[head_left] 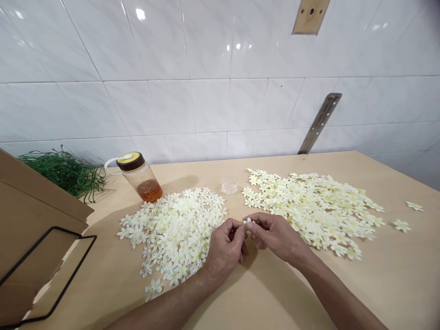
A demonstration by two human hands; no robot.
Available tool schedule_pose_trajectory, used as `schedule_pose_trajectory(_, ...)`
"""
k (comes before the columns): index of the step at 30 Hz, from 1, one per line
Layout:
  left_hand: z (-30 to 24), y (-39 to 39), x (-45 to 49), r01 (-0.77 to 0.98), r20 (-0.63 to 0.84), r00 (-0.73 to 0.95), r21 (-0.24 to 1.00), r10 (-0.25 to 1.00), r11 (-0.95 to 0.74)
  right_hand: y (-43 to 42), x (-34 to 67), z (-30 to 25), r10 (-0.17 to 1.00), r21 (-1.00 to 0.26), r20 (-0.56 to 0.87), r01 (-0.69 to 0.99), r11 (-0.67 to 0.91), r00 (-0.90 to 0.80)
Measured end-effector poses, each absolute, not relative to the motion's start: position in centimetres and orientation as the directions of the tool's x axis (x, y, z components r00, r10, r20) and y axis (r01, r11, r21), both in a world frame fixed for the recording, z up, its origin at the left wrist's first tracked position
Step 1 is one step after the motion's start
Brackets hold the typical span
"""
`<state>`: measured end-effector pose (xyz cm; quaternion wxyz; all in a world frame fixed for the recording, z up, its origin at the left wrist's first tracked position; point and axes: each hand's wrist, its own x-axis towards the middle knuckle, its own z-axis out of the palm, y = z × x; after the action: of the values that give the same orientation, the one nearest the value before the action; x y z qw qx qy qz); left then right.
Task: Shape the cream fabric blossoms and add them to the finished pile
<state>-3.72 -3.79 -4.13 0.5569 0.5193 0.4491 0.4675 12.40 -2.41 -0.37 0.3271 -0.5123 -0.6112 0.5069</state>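
My left hand (225, 250) and my right hand (273, 233) meet at the fingertips above the table, between two piles of flowers. A small white artificial flower (249, 221) shows between the thumb and fingers of my right hand, which are closed on it. The fingers of my left hand are pinched right beside that flower; whatever lies in the pinch is hidden. Left of my hands spreads a heap of white artificial flowers (182, 229), close to my left wrist. Behind and beyond my right hand lies a second spread of pale yellow-white flowers (316, 206).
A small clear cup (229, 185) stands behind my hands. At the left are a bottle (139, 178) of amber liquid, green wiry stems (65, 172), a cardboard box (37, 220) and a black wire frame (74, 270). Two loose flowers lie far right on the table (388, 275).
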Motion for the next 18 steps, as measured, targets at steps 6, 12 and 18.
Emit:
schedule_pose_trajectory(6, -4.33, -3.85, -3.68, -0.069, -0.017, 0.141, 0.997, 0.990, 0.027, -2.10, 12.67, -0.89, 0.969, -0.936, -0.130, 0.349, -0.050, -0.210)
schedule_pose_trajectory(12, -4.11, -3.89, -3.68, -0.072, -0.016, 0.135, 0.997, 0.991, 0.026, -2.26, 12.65, -0.60, 0.987, -0.916, -0.101, 0.399, -0.042, -0.127)
schedule_pose_trajectory(18, -4.10, -3.96, -3.68, -0.067, -0.020, 0.130, 0.997, 0.991, 0.029, -2.19, 12.60, -0.36, 0.986, -0.930, -0.059, 0.367, 0.003, -0.156)
